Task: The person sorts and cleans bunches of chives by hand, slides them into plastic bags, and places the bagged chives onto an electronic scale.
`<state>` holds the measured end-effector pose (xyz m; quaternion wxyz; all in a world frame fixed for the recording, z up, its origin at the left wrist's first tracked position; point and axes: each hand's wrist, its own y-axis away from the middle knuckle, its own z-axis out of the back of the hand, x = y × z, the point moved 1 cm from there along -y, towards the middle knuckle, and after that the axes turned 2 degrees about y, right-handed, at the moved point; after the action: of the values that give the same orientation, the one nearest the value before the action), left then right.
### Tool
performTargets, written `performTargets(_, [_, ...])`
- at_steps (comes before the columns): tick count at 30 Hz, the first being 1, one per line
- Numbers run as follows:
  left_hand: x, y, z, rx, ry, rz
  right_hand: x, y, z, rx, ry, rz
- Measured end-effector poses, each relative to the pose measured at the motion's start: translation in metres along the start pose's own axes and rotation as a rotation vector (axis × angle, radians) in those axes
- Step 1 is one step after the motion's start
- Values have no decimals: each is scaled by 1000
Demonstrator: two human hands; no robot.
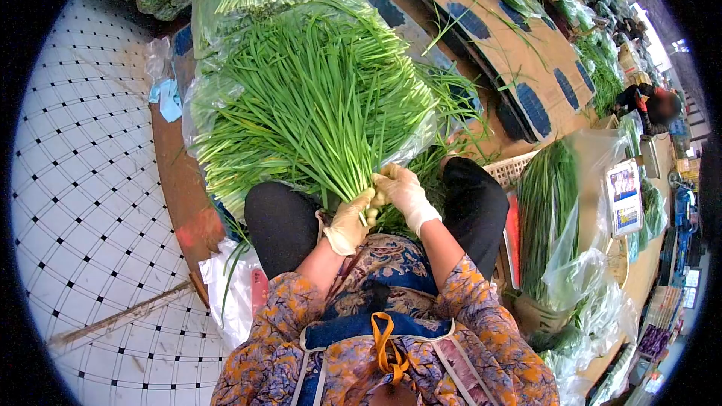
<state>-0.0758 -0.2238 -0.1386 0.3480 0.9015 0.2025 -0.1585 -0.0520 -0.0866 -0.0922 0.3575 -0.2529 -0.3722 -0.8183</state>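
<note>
over here the left hand (350, 224) is closed round a green bunch (350, 171) low down, just over the lap (395, 262), right hand (406, 197) curled against it, can't tell if that one's gripping. a snug, gentle hold with ends lined up works best, less bruising imo.

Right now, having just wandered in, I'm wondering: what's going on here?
A seated person in gloves has a bunch of long greens by the stems in the left hand. The right hand is curled close beside it; whether it grips anything is hard to tell. The bunch's leaves fan out over a big pile of greens in front, and more greens stand in a plastic bag to the right.
</note>
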Motion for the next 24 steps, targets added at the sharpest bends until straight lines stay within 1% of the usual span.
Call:
performTargets(2, [5,-7,9,6,26,-1,-11,-2,-15,14,-332,37])
performTargets(3, [8,-10,13,7,56,2,-15,0,-22,-85,-281,104])
performTargets(4, [9,-9,11,2,64,1,-17,10,-23,-77,-277,103])
performTargets(6, [6,-9,2,68,129,-23,-18,30,-22,-115,-618,178])
performTargets(7, [6,-14,3,214,161,-62,-25,35,-22,-109,-796,211])
performTargets(8, [9,-16,6,212,166,-65,-33,38,-22,-160,-864,120])
performTargets(10, [13,-15,7,3,184,-50,-52,35,-16,-289,-983,-25])
performTargets(12, [6,-4,-4,-31,137,-64,-70,28,2,36,-482,-182])
performTargets(13, [5,-3,-6,-72,1,-106,-64,26,7,-2,-135,-210])
performTargets(14, [2,-1,-11,-110,-137,-150,-47,26,13,-6,-137,-210])
performTargets(15, [2,2,-18,-202,-182,-153,-28,26,19,-45,-94,-133])
performTargets(16, [6,2,-14,-205,-180,-150,-10,27,22,-79,-51,-58])
performTargets(18, [12,-3,-5,-139,-262,-212,21,23,16,-144,-115,175])
performTargets(19, [9,3,-10,-164,-300,-165,30,19,9,-130,-117,262])
performTargets(20, [11,1,-5,-165,-304,-169,36,11,4,99,-66,102])
performTargets(22, [14,0,3,19,-61,-127,25,-10,-14,63,24,225])
performTargets(23, [12,4,6,19,-26,-82,20,-11,-15,62,24,230])
performTargets(24, [11,4,8,19,-25,-88,13,-9,-17,113,-234,93])
